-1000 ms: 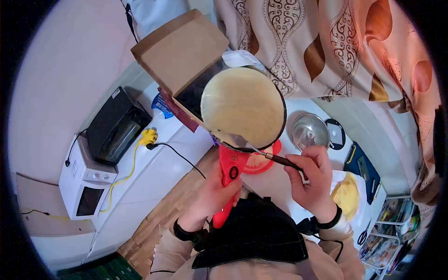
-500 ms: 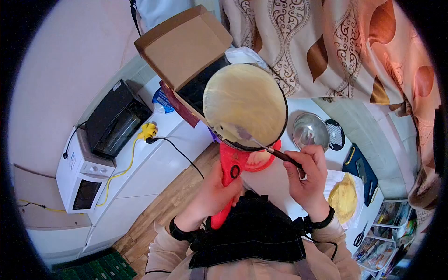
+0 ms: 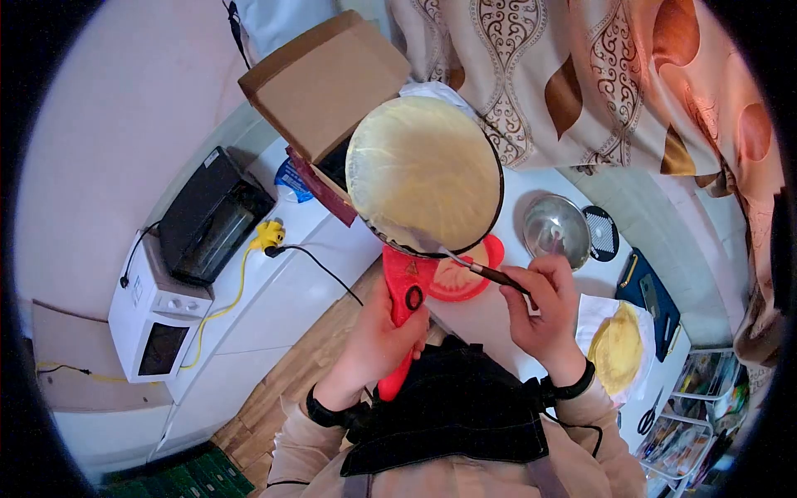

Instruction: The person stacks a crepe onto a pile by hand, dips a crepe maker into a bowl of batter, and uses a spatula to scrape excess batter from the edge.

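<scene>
My left hand is wrapped around the red handle of a crepe maker, holding it raised and tilted. A thin pale yellow crepe covers its round plate. In my right hand is a spatula with a brown handle and metal neck. Its blade meets the crepe's near edge; the tip is hard to make out. Below the plate sits a red shallow dish with pale batter in it. To the right, several yellow crepes lie folded or stacked on white paper.
A metal bowl and a black perforated disc stand on the white table, with a dark blue case beyond. An open cardboard box is behind the plate. At left are a black oven, a white microwave and cables.
The crepe maker has shifted slightly up and left and its plate is tilted differently, uncovering more of the red dish. The spatula has stayed by the crepe's near edge, its blade less visible.
</scene>
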`<state>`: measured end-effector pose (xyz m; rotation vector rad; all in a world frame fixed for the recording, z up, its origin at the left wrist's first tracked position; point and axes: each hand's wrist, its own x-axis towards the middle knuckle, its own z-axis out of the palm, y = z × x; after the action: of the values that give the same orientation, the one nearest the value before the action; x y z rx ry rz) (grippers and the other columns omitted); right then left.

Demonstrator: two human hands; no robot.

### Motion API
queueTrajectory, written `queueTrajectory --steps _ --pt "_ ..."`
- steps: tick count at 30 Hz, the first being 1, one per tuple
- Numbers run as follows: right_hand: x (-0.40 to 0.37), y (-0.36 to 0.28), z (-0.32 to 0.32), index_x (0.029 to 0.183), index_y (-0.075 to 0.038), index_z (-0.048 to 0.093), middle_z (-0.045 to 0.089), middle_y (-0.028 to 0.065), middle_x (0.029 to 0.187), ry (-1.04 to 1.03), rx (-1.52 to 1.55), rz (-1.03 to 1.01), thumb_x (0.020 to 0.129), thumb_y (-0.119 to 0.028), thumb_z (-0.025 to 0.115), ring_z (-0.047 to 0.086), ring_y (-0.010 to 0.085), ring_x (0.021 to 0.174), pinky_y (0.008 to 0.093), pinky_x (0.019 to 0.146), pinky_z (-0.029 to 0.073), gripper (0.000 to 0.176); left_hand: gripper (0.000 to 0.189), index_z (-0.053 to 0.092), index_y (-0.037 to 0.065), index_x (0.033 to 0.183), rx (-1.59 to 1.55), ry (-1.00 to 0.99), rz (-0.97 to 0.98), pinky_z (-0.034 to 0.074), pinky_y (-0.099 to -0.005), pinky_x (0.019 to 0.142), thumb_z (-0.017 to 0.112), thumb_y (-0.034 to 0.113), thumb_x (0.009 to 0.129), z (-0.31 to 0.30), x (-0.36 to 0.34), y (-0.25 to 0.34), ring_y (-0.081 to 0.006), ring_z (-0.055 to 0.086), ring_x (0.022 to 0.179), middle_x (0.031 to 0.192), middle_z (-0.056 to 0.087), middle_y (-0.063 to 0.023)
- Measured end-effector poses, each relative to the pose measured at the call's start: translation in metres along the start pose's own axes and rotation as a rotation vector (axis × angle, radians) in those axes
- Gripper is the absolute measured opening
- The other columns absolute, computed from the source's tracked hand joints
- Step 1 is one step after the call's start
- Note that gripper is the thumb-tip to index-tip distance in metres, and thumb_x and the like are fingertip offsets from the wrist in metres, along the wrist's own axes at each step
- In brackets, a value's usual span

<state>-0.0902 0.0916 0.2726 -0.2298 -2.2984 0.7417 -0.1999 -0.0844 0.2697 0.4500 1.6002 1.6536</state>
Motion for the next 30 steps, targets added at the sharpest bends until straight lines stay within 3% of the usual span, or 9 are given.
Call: queueTrajectory --steps 9,11,17,23,30 --pt "-0.001 0.007 0.001 0.089 -0.005 0.063 0.05 0.009 0.079 0.081 0.023 -0.064 0.065 0.0 0.068 0.052 0.018 0.056 0.0254 0.049 0.043 0.025 0.042 0.032 0.007 0.119 -0.005 0.03 0.031 0.041 -0.0247 0.041 0.051 0.001 0.082 0.001 0.0 0.006 -0.0113 0.049 0.048 0.069 0.049 -0.0031" --pt "-0.003 0.014 0.003 0.091 -0.004 0.062 0.044 0.0065 0.08 0.087 0.024 -0.11 0.069 0.001 0.065 0.043 0.0117 0.058 0.0204 0.045 0.033 0.023 0.042 0.032 0.007 0.119 -0.027 0.023 0.032 0.041 -0.0247 0.041 0.051 0.0 0.082 0.0 -0.002 0.009 -0.0112 0.049 0.049 0.069 0.049 -0.0031" --pt "0.003 0.011 -0.001 0.091 -0.004 0.062 0.045 0.0068 0.08 0.118 0.009 -0.187 0.067 0.002 0.066 0.044 0.013 0.06 0.021 0.045 0.035 0.025 0.042 0.032 0.008 0.119 -0.041 0.014 0.043 0.041 -0.0249 0.041 0.05 0.0 0.082 0.002 -0.004 0.01 -0.0112 0.048 0.049 0.069 0.048 -0.003" --pt "-0.008 0.022 -0.001 0.088 -0.006 0.064 0.051 0.0086 0.079 0.175 -0.016 -0.107 0.064 -0.001 0.069 0.052 0.0177 0.056 0.0252 0.047 0.041 0.026 0.041 0.033 0.008 0.118 -0.066 0.044 0.04 0.041 -0.0247 0.041 0.05 0.001 0.082 0.001 -0.005 0.011 -0.0115 0.048 0.048 0.068 0.049 -0.0031" --pt "-0.006 0.021 -0.001 0.089 -0.003 0.063 0.045 0.0065 0.08 0.086 0.027 -0.142 0.067 0.003 0.066 0.045 0.0127 0.062 0.0205 0.047 0.037 0.023 0.036 0.035 0.008 0.113 -0.062 0.06 0.054 0.041 -0.0248 0.04 0.05 0.0 0.081 0.001 -0.007 0.012 -0.0122 0.048 0.046 0.067 0.049 -0.0034"
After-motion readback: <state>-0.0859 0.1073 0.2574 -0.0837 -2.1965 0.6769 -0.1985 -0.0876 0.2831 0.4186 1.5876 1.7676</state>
